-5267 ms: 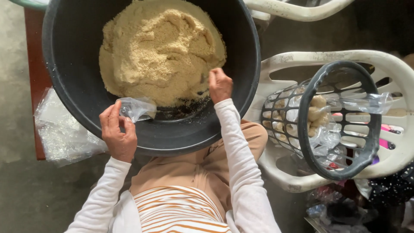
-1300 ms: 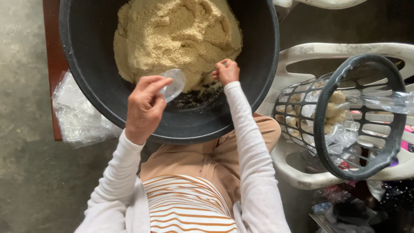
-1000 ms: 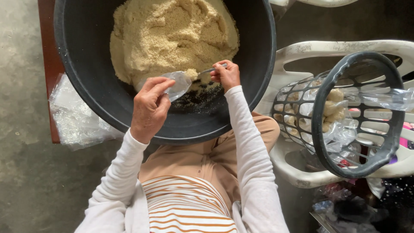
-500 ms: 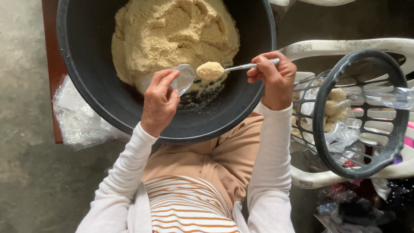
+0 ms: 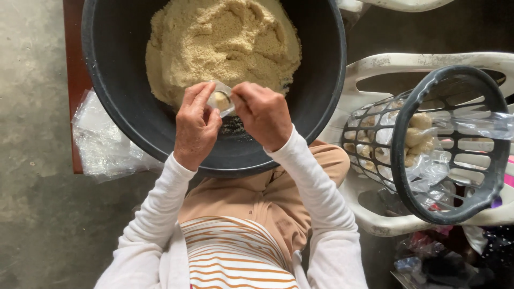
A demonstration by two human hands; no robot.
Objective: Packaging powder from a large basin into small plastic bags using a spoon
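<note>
A big black basin (image 5: pixel 316 101) holds a mound of pale yellow crumbly meal (image 5: pixel 225 43). Over its near side my left hand (image 5: pixel 195 126) pinches a small clear plastic bag (image 5: pixel 220 99) with a bit of meal in it. My right hand (image 5: pixel 262 113) is closed at the bag's mouth, touching it; the spoon it carried a moment ago is hidden under the fingers.
A pile of clear plastic bags (image 5: pixel 104 142) lies on the red-brown stool edge (image 5: pixel 72 80) at left. On the white plastic chair (image 5: pixel 375 69) at right, a dark grey basket (image 5: pixel 455 144) lies tilted with several filled bags inside. Grey concrete floor (image 5: pixel 32 214).
My right hand swung the loaded spoon from the meal over to the bag held by my left hand. Both hands now meet at the bag's mouth.
</note>
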